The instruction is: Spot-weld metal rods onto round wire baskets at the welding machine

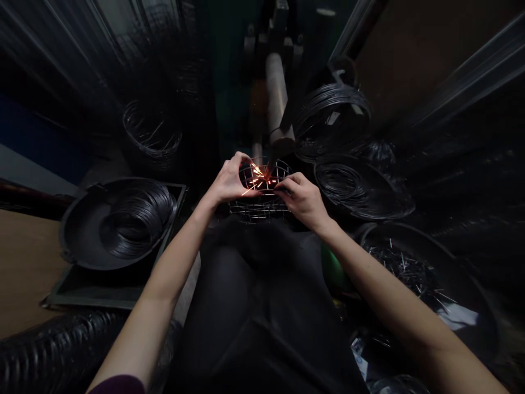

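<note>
A round wire basket (260,209) sits in front of my lap, beneath the thick metal arm of a spot welder (279,98). Bright orange sparks fly from the wires under the welder's tip. My left hand (232,179) grips the left side of the wire basket, with fingers curled over its rim and the thumb in front. On the right, my right hand (301,198) is closed, its thumb and fingers pinching the basket's near right rim. Whether a loose wire is also in that pinch is too small to tell.
At the left, a black basin (77,235) holds coiled wire rings (137,219). Another wire coil (340,183) lies in a pan at the right. A large tub (471,284) nearer me contains short wire pieces (404,271). More wire hoops (151,128) stand at the back left.
</note>
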